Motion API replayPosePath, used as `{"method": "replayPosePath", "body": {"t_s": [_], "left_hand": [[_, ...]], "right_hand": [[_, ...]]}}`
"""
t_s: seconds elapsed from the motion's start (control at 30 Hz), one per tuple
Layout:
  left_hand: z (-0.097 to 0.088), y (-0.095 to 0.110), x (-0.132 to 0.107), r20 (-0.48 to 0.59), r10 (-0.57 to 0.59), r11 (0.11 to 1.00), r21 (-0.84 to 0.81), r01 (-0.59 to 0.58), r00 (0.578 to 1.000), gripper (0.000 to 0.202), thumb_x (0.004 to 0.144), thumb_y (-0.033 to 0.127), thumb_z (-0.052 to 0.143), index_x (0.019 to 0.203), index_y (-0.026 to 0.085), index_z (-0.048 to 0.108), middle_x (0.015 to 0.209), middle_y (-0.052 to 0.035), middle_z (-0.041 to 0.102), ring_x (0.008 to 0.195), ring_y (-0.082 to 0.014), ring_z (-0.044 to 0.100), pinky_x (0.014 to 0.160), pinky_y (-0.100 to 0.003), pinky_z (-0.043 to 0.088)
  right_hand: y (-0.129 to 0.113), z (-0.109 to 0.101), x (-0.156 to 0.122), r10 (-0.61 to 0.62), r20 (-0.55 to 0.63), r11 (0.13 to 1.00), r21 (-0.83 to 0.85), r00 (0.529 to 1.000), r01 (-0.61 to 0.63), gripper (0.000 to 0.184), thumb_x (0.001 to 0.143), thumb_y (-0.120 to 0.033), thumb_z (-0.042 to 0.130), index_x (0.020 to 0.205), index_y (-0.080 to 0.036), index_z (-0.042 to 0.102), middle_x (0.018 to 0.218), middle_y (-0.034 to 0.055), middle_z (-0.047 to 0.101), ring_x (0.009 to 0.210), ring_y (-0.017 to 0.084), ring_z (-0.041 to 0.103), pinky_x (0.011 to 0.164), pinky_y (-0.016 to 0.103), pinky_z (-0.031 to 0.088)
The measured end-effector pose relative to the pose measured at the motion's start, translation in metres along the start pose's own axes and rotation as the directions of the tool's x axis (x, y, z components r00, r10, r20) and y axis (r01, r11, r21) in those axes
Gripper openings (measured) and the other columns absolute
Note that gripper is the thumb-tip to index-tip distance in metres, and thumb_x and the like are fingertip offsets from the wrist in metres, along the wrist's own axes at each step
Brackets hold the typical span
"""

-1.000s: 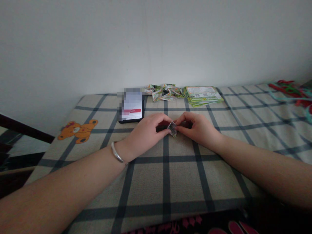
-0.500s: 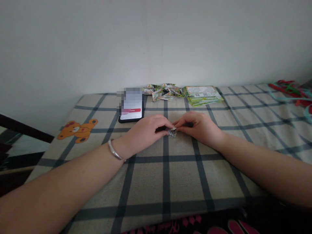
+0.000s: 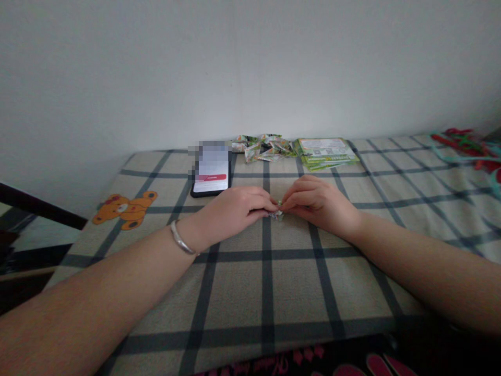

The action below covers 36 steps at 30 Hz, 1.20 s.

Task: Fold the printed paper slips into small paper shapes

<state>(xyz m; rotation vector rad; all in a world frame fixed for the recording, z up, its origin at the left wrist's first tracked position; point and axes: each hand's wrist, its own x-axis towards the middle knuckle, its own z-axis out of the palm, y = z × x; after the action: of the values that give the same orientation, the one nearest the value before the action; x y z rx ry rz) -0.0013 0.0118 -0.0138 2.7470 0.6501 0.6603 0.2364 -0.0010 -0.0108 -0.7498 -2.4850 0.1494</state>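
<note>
Paper (image 3: 277,214), small and folded, sits mid-frame, pinched by the left hand (image 3: 230,213) and right hand (image 3: 323,206), fingers (image 3: 261,201) nearly closed; phone (image 3: 213,184) lies left of upper centre.

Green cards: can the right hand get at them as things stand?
Probably yes: nothing stands between the right hand and the green cards just beyond it, though it is pinching the folded piece.
</note>
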Motion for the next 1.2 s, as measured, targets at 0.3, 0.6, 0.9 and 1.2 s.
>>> {"method": "replayPosePath", "body": {"t_s": [0.3, 0.6, 0.9, 1.2], "left_hand": [[-0.004, 0.007, 0.001, 0.042, 0.042, 0.99, 0.134, -0.047, 0.998, 0.023, 0.091, 0.013, 0.053, 0.102, 0.019, 0.073, 0.107, -0.0054, 0.072, 0.097, -0.0172, 0.067, 0.087, -0.032, 0.054], [-0.003, 0.005, 0.0, 0.036, 0.029, 0.989, 0.146, -0.034, 0.999, 0.023, 0.086, 0.01, 0.059, 0.103, 0.02, 0.072, 0.107, -0.0025, 0.072, 0.097, -0.0164, 0.067, 0.089, -0.031, 0.054], [-0.001, 0.008, -0.001, 0.018, 0.048, 0.987, 0.152, -0.05, 0.999, 0.021, 0.084, 0.006, 0.058, 0.097, 0.016, 0.071, 0.104, -0.0048, 0.07, 0.098, -0.0173, 0.065, 0.093, -0.032, 0.053], [0.008, 0.012, 0.001, -0.133, -0.096, 0.972, 0.202, 0.122, 0.986, 0.031, 0.087, 0.014, 0.057, 0.117, 0.008, 0.062, 0.121, -0.0125, 0.063, 0.118, -0.0239, 0.054, 0.106, -0.042, 0.044]], "right_hand": [[-0.003, -0.003, -0.002, -0.15, 0.061, 0.985, -0.071, 0.987, 0.154, 0.022, 0.094, -0.018, 0.051, 0.098, -0.02, 0.072, 0.094, 0.0044, 0.072, 0.086, 0.017, 0.06, 0.075, 0.03, 0.046], [-0.01, -0.004, -0.002, -0.215, 0.179, 0.908, -0.325, 0.96, 0.264, 0.022, 0.096, -0.02, 0.048, 0.1, -0.019, 0.07, 0.09, 0.0041, 0.069, 0.085, 0.019, 0.059, 0.066, 0.031, 0.04], [-0.014, -0.005, -0.002, -0.225, 0.251, 0.852, -0.418, 0.941, 0.315, 0.018, 0.096, -0.022, 0.049, 0.098, -0.021, 0.066, 0.097, 0.0037, 0.067, 0.086, 0.02, 0.055, 0.065, 0.032, 0.036], [-0.014, -0.007, 0.001, -0.192, 0.291, 0.876, -0.38, 0.937, 0.297, 0.018, 0.095, -0.021, 0.05, 0.095, -0.02, 0.068, 0.092, 0.0039, 0.067, 0.086, 0.019, 0.056, 0.065, 0.031, 0.038]]}}
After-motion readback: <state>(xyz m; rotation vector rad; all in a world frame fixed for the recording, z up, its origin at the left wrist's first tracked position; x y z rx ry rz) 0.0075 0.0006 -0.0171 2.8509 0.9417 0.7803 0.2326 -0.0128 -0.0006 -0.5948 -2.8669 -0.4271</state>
